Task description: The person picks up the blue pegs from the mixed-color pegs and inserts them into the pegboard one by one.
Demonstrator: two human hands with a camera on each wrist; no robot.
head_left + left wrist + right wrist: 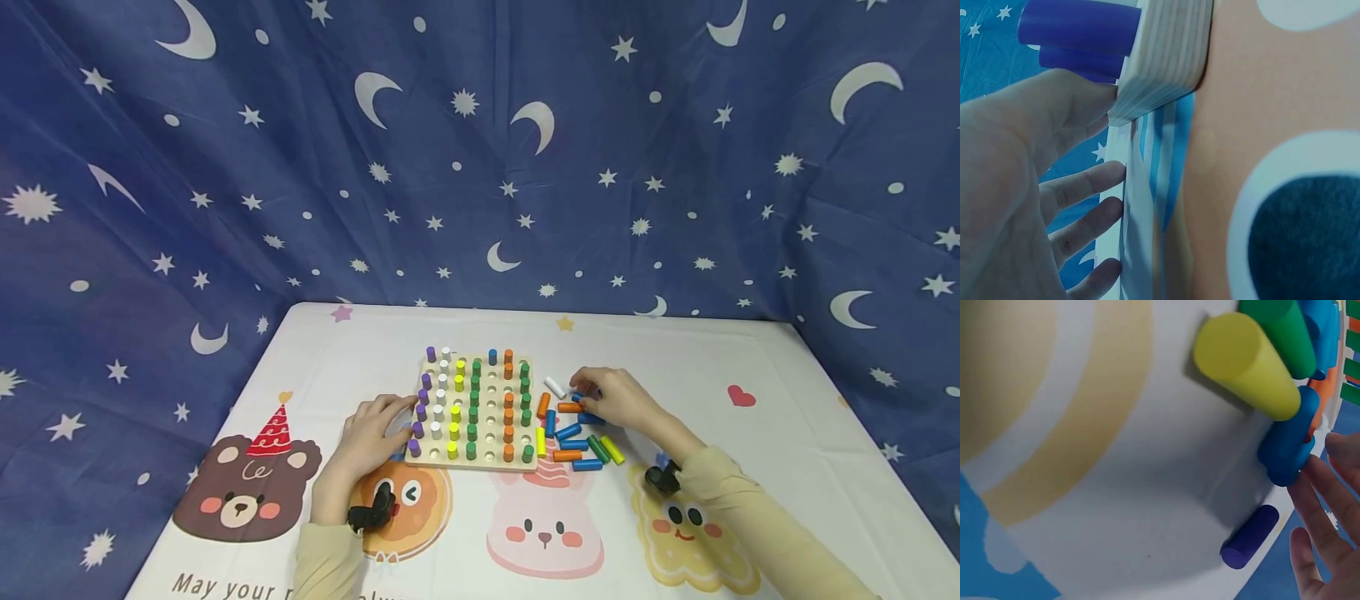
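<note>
A wooden pegboard (472, 463) holds upright rows of purple, white, yellow, green, blue and orange pegs. My left hand (372, 435) rests against its left side, fingers loosely extended; in the left wrist view the thumb meets the board's corner, near two purple pegs (1079, 28). To the board's right, my right hand (618, 400) reaches over the far part of a pile of loose pegs. In the right wrist view its fingertips touch or nearly touch a blue peg (1289, 440), thumb apart from the fingers. A purple peg (1250, 537) lies separately on the table.
Loose pegs lie on their sides close together, among them a white peg (555, 387), an orange peg (567, 456), a yellow peg (612, 450) and a green peg (598, 448). The printed white tablecloth (675, 350) meets a blue starry curtain (465, 208) behind.
</note>
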